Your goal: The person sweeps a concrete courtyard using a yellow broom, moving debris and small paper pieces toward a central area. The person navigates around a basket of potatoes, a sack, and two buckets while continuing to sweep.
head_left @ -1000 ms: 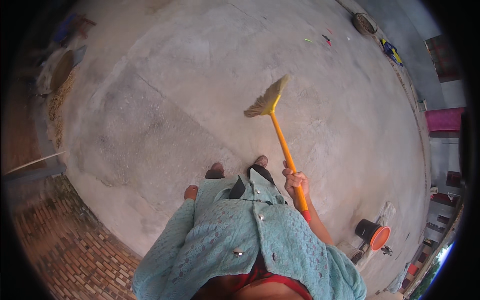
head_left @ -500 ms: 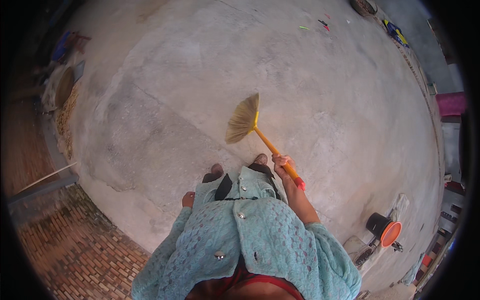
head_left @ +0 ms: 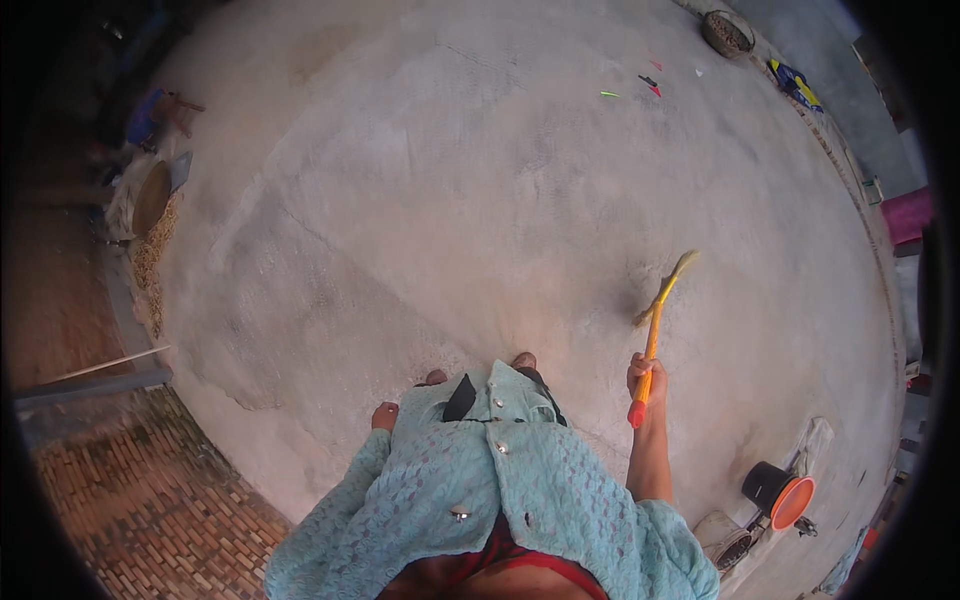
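Observation:
A short broom [head_left: 655,335] with an orange handle and a red end cap is gripped in my right hand [head_left: 646,376], out to the right of my body. Its fan-shaped head points away from me and is seen almost edge-on, with the straw bristles next to the concrete floor [head_left: 450,220]. Whether they touch it I cannot tell. At my left side hangs my left hand [head_left: 384,416], near the hem of my light blue jacket [head_left: 440,480]. No object shows in it, and its fingers are too foreshortened to read.
Small scraps [head_left: 650,85] lie far ahead, near a round basket [head_left: 727,34]. A black bucket [head_left: 765,485] with an orange basin [head_left: 793,503] stands at the near right. On the left, a light-coloured heap [head_left: 152,260] spills along the floor's edge beside brick paving [head_left: 160,490].
My right hand has swung the broom to the right, and its head has turned from broadside to nearly edge-on. My left hand still hangs at my side.

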`<state>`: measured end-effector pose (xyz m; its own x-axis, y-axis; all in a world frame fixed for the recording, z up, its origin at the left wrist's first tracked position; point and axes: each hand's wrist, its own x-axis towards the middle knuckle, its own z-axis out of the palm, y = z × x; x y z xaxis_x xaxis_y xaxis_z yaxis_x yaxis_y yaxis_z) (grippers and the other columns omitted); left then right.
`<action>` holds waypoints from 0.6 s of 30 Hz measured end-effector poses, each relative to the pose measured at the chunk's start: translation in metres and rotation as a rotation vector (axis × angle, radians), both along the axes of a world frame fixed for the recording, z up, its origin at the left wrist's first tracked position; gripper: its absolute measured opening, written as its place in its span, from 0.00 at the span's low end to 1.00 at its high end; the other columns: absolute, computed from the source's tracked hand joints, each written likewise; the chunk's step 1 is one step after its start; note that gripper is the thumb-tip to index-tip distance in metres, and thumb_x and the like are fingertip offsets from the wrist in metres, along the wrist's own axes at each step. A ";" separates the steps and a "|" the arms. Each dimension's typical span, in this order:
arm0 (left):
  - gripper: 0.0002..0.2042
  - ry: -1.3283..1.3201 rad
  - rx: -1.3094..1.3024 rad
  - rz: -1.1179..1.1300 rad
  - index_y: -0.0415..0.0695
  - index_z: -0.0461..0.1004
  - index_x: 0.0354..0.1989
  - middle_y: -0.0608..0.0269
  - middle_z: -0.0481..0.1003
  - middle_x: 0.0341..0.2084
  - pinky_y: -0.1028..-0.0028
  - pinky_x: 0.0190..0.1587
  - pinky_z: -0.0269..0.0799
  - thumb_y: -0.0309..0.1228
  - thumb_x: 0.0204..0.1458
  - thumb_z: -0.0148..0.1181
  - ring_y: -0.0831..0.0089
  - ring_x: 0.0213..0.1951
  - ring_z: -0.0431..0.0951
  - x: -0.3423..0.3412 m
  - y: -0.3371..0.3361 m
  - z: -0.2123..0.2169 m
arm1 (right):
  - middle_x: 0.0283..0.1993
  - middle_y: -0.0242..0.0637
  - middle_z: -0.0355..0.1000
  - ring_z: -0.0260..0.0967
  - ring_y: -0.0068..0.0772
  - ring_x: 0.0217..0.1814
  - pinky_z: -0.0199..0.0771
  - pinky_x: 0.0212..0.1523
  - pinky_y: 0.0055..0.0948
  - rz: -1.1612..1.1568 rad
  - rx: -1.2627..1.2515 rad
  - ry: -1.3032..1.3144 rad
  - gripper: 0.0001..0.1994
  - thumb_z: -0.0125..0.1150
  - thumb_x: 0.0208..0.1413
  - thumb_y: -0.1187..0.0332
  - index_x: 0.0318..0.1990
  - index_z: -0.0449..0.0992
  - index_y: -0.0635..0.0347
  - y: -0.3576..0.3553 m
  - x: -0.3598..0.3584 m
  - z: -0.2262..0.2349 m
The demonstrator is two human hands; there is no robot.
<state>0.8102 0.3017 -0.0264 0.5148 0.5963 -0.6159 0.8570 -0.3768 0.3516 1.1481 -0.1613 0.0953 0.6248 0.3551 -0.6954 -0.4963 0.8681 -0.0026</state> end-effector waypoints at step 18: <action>0.12 -0.142 0.070 0.061 0.45 0.74 0.29 0.55 0.74 0.26 0.69 0.36 0.69 0.39 0.39 0.55 0.64 0.31 0.75 0.054 0.001 0.035 | 0.28 0.37 0.58 0.53 0.16 0.14 0.62 0.15 0.16 0.321 0.664 -0.073 0.18 0.43 0.39 0.81 0.42 0.57 0.72 0.170 0.043 0.008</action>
<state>0.8643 0.3027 0.0089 0.5553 0.6677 -0.4958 0.8226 -0.3534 0.4455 1.1911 0.0088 0.1036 0.4560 0.8595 -0.2309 -0.7448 0.5105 0.4296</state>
